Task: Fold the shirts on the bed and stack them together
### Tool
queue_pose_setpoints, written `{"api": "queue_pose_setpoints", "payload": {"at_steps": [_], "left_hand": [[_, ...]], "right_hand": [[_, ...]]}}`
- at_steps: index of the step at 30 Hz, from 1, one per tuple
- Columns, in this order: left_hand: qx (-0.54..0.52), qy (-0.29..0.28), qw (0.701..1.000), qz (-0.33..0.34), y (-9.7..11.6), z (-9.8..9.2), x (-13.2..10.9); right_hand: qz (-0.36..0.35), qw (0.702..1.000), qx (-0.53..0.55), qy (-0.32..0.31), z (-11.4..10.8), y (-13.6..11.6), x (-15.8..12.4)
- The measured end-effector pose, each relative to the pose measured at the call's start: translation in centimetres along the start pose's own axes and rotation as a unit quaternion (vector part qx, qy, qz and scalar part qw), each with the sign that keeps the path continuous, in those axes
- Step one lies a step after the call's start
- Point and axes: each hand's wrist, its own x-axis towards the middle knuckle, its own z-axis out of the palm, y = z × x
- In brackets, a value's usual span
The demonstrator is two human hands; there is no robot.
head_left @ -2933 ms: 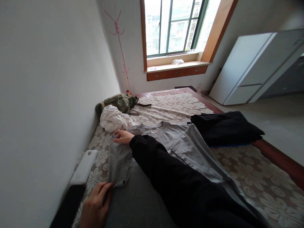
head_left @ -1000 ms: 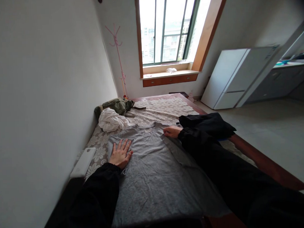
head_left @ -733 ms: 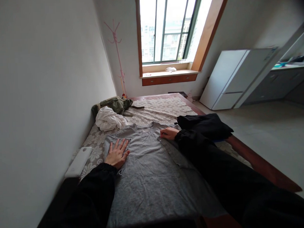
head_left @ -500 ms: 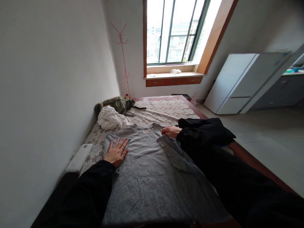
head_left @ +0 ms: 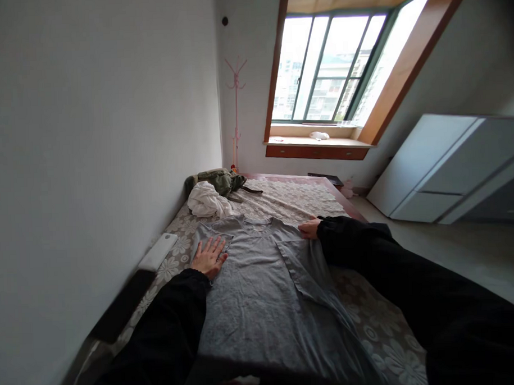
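Observation:
A grey shirt (head_left: 252, 305) lies spread on the bed with its neckline away from me. My left hand (head_left: 210, 258) rests flat on its left shoulder area, fingers spread. At the shirt's upper right edge, my right hand (head_left: 310, 228) has its fingers curled on the cloth near the shoulder; the fingertips are partly hidden. A folded-over flap of the shirt (head_left: 304, 264) lies just below that hand. Black sleeves cover both my forearms.
The bed (head_left: 282, 194) has a floral cover. A white bundled cloth (head_left: 209, 201) and a green bag (head_left: 225, 181) lie at the far left. Along the left wall are a white object (head_left: 158, 252) and a dark one (head_left: 125, 306). A fridge (head_left: 433, 169) stands to the right.
My right hand has moved outward to the right along the shirt's shoulder, and the cloth there is spread wider. My left hand stays flat on the shirt. The view has shifted.

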Motion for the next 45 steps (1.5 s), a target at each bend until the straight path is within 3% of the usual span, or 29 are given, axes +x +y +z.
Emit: {"api": "queue_pose_setpoints", "payload": {"at_steps": [3, 6, 10, 13, 15, 17, 19, 21, 23, 24, 26, 29, 31, 32, 34, 36, 38, 41, 43, 45], "left_hand": [[-0.002, 0.0, 1.0, 0.001, -0.1, -0.1, -0.1], [0.003, -0.007, 1.0, 0.001, -0.1, -0.3, -0.1], [0.006, -0.023, 1.0, 0.002, -0.2, -0.7, 0.0], [-0.014, -0.011, 1.0, 0.016, -0.4, -0.9, 0.4], [-0.038, 0.003, 0.999, 0.02, -0.9, -1.0, 0.3], [-0.066, 0.012, 0.998, 0.018, -1.6, -0.9, -0.9], [-0.088, 0.013, 0.996, 0.022, -2.4, -0.7, -3.5], [-0.098, 0.021, 0.994, 0.036, -3.1, -0.4, -7.7], [-0.104, 0.056, 0.992, 0.046, -3.3, 0.3, -13.1], [-0.109, 0.084, 0.989, 0.046, -3.2, 0.7, -15.9], [-0.137, 0.155, 0.977, 0.041, -2.6, 2.0, -21.3], [-0.224, 0.304, 0.924, -0.057, -1.4, 5.0, -27.8], [-0.311, 0.381, 0.848, -0.199, -0.9, 7.2, -30.6], [-0.36, 0.394, 0.801, -0.271, -0.8, 8.3, -31.5], [-0.463, 0.354, 0.723, -0.371, -1.2, 10.2, -32.3], [-0.549, 0.268, 0.683, -0.4, -1.7, 11.5, -32.4], [-0.593, 0.212, 0.667, -0.397, -2.1, 12.3, -31.9], [-0.586, 0.202, 0.668, -0.412, -1.9, 12.5, -30.8], [-0.559, 0.183, 0.682, -0.434, -1.3, 12.1, -30.4], [-0.512, 0.148, 0.726, -0.434, -0.6, 11.5, -30.4]], "right_hand": [[-0.045, 0.996, -0.031, -0.077, -0.8, -0.6, -0.7], [-0.05, 0.991, -0.052, -0.11, -2.1, -1.3, -0.8], [-0.016, 0.993, -0.053, -0.107, -3.7, -3.1, -1.6], [0.02, 0.997, -0.042, -0.064, -5.0, -5.3, -5.4], [0.044, 0.999, -0.002, 0.006, -5.7, -7.0, -10.6], [0.081, 0.991, 0.07, 0.077, -5.9, -8.6, -17.8], [0.194, 0.964, 0.104, 0.15, -5.3, -9.4, -26.3], [0.338, 0.91, 0.101, 0.219, -3.9, -9.5, -34.5], [0.458, 0.836, 0.116, 0.279, -1.7, -9.3, -41.3], [0.491, 0.816, 0.137, 0.272, -0.5, -9.2, -43.9], [0.509, 0.805, 0.205, 0.227, 1.9, -9.4, -47.2], [0.486, 0.804, 0.306, 0.151, 4.8, -9.8, -48.5], [0.485, 0.791, 0.355, 0.112, 6.2, -9.7, -48.2], [0.487, 0.784, 0.375, 0.089, 6.8, -9.6, -47.9], [0.479, 0.774, 0.413, 0.033, 7.7, -9.0, -47.6], [0.469, 0.768, 0.435, -0.024, 8.6, -8.4, -47.6], [0.464, 0.764, 0.445, -0.06, 9.3, -8.0, -48.2], [0.471, 0.764, 0.438, -0.06, 9.8, -7.8, -49.7], [0.475, 0.761, 0.439, -0.057, 9.6, -8.0, -51.0], [0.476, 0.756, 0.446, -0.063, 9.1, -8.3, -52.3]]}}
